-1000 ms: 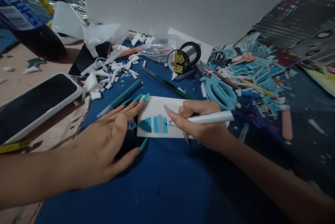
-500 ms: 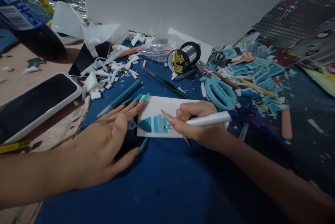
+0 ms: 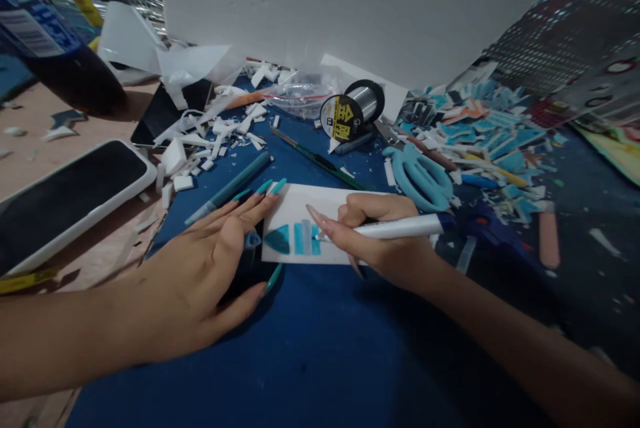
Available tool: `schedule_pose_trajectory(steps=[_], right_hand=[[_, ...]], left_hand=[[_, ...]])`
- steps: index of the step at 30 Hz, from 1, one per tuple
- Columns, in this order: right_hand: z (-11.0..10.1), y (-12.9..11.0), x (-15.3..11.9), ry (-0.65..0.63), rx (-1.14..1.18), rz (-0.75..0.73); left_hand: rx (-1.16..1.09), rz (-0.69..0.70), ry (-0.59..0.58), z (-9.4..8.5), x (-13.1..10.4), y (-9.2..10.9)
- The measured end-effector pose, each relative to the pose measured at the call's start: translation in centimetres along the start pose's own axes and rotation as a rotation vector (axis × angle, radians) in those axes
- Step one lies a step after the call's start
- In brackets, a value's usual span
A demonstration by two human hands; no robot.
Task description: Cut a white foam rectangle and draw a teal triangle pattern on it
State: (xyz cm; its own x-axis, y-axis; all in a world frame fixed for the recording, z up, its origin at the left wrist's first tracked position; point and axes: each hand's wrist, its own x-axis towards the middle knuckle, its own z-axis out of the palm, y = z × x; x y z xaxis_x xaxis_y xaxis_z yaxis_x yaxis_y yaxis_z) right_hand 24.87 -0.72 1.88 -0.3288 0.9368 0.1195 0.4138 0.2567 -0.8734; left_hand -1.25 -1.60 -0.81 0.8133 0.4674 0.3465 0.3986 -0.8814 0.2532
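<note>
A white card (image 3: 310, 200) lies on the blue mat (image 3: 300, 348), with a blue pointed shape and several blue and grey stripes on its left half. My right hand (image 3: 390, 235) is closed around a white marker (image 3: 400, 226), whose tip is at the rightmost stripe. My left hand (image 3: 215, 275) rests at the card's left edge, fingers stretched out, thumb apart, teal nails on the card's corner. Beneath its fingers a dark blue object (image 3: 251, 240) shows only in part. A teal pen (image 3: 233, 185) lies just beyond these fingers.
Behind the card are a wire spool (image 3: 340, 116), blue scissors (image 3: 420, 178) and a thin green-handled tool (image 3: 320, 160). Blue and white scraps (image 3: 490, 128) heap at the right. At the left are a white-framed phone (image 3: 75, 195) and a dark bottle (image 3: 70, 61).
The marker tip and my right hand have shifted very slightly upward at the rightmost stripe. My left hand stays in the same place.
</note>
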Motion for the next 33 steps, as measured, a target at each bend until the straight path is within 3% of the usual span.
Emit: schedule_pose_trajectory(steps=[5, 10, 15, 19, 33], right_hand=[[-0.09, -0.16, 0.07, -0.078, 0.002, -0.057], [-0.08, 0.03, -0.14, -0.003, 0.001, -0.002], [-0.14, -0.12, -0.02, -0.08, -0.021, -0.019], [-0.14, -0.24, -0.01, 0.027, -0.043, 0.028], [0.04, 0.42, -0.12, 0.037, 0.047, 0.087]], left_hand=[[0.019, -0.013, 0.014, -0.08, -0.08, 0.16], [0.011, -0.007, -0.009, -0.08, -0.08, -0.01], [-0.01, 0.01, 0.013, 0.18, -0.22, -0.12], [-0.017, -0.002, 0.007, 0.09, -0.24, -0.08], [-0.017, 0.011, 0.001, 0.15, -0.1, 0.05]])
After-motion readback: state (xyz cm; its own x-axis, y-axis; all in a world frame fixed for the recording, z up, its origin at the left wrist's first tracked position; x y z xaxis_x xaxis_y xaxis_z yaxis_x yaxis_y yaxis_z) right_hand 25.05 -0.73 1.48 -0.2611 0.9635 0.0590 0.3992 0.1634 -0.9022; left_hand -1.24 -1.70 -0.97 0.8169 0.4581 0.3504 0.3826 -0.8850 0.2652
